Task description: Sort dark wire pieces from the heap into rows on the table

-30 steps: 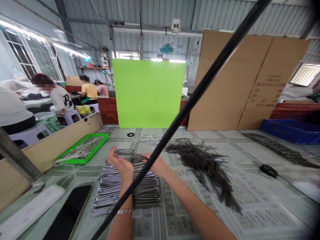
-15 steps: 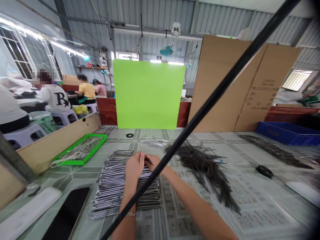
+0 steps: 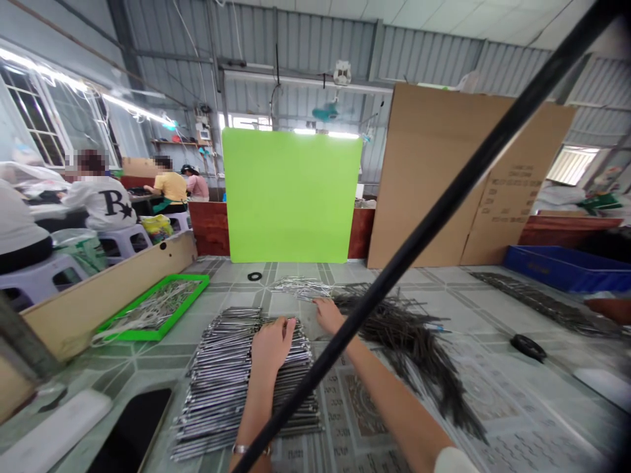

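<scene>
My left hand [image 3: 273, 345] lies palm down on a wide stack of silver metal rods [image 3: 241, 387], and I cannot tell if it grips any. My right hand [image 3: 328, 315] is apart from the stack, farther out on the tiled table. It is nearest a small bundle of silver rods [image 3: 300, 288] and rests at the edge of a loose heap of dark thin rods [image 3: 414, 341]. Nothing shows in its fingers.
A black pole [image 3: 419, 253] crosses the view close to the camera. A green tray of rods [image 3: 152, 309] and a black phone [image 3: 133, 427] lie to the left. A blue crate [image 3: 566, 268] stands right, behind a row of dark rods [image 3: 542, 305]. Seated co-workers [image 3: 101, 197] work at far left.
My right hand has moved off the stack, outward and to the right, toward the small silver bundle. My left hand has slid nearer me on the stack. The whole view has tilted slightly.
</scene>
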Action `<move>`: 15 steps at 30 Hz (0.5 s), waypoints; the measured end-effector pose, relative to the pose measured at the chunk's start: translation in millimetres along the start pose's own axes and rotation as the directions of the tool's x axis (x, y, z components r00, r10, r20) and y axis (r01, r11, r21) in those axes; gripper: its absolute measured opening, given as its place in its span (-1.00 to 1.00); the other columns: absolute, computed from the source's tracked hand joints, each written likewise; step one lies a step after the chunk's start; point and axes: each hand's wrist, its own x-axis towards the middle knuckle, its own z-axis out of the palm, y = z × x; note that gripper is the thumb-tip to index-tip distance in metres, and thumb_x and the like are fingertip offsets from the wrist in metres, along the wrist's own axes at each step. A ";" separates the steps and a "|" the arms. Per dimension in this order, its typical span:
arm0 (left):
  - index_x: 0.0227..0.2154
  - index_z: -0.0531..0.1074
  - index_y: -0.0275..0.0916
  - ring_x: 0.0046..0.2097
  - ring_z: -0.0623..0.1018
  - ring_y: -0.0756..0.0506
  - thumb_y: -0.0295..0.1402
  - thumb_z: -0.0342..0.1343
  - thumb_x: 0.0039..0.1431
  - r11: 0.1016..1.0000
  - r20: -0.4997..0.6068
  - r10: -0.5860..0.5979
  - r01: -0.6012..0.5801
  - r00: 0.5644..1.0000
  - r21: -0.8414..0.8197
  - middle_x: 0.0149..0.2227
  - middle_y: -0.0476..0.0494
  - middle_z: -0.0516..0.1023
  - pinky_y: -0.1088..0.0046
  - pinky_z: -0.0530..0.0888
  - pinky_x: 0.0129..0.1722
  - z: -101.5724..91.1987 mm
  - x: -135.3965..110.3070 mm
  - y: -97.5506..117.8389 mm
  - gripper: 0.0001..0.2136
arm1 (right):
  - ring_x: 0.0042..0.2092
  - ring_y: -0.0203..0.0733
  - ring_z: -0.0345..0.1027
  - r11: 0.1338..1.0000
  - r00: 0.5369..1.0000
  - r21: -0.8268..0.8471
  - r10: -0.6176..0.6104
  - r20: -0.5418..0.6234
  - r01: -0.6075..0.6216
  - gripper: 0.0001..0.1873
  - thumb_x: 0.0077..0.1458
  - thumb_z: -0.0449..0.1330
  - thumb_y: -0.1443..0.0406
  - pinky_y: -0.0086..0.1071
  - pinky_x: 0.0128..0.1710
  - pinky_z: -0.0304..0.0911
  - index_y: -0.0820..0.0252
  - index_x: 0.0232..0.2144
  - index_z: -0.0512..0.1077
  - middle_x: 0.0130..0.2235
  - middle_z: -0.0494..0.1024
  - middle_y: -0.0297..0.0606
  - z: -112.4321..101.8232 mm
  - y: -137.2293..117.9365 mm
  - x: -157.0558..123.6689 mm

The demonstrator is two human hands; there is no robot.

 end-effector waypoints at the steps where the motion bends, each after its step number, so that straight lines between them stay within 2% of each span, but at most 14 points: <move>1: -0.34 0.44 -0.22 -0.28 0.54 -0.20 -0.17 -0.26 0.27 1.000 -0.005 0.003 -0.003 1.000 -0.003 -0.37 -0.23 0.57 0.36 0.34 -0.34 0.7 0.3 -0.2 -0.61 | 0.04 -0.06 0.26 0.999 1.000 -0.036 0.013 0.009 -0.013 -0.60 0.02 0.03 0.53 -0.17 0.09 0.08 0.29 -0.08 0.40 -0.02 0.45 -0.02 1.1 1.6 1.9; 5: -0.32 0.45 -0.22 -0.16 0.49 -0.17 -0.20 -0.19 0.25 1.000 -0.041 0.006 -0.006 0.999 -0.011 -0.24 -0.21 0.54 0.34 0.34 -0.20 4.3 1.9 -1.4 -0.67 | 0.05 -0.02 0.21 0.984 0.996 -0.163 0.077 0.037 -0.070 -0.68 0.05 0.07 0.46 -0.07 0.08 0.02 0.26 -0.12 0.41 -0.03 0.44 -0.01 6.8 0.7 7.9; 8: -0.30 0.45 -0.22 -0.16 0.48 -0.17 -0.20 -0.19 0.25 1.000 -0.031 -0.007 0.007 0.999 -0.009 -0.23 -0.20 0.54 0.32 0.34 -0.18 5.5 2.5 -1.6 -0.67 | 0.07 -0.02 0.16 0.968 0.991 -0.227 0.124 0.043 -0.111 -0.74 0.11 0.03 0.40 -0.07 0.06 -0.01 0.23 -0.17 0.43 -0.03 0.43 -0.02 11.3 -1.5 12.3; 15: -0.29 0.45 -0.21 -0.16 0.47 -0.18 -0.21 -0.20 0.26 0.999 -0.021 -0.042 0.042 0.999 -0.020 -0.24 -0.15 0.54 0.30 0.34 -0.15 4.4 3.8 -1.7 -0.67 | 0.07 0.02 0.15 0.954 0.982 -0.247 0.183 0.035 -0.169 -0.77 0.13 0.00 0.40 -0.10 0.04 -0.03 0.30 -0.25 0.45 -0.06 0.45 0.04 10.7 -5.0 13.3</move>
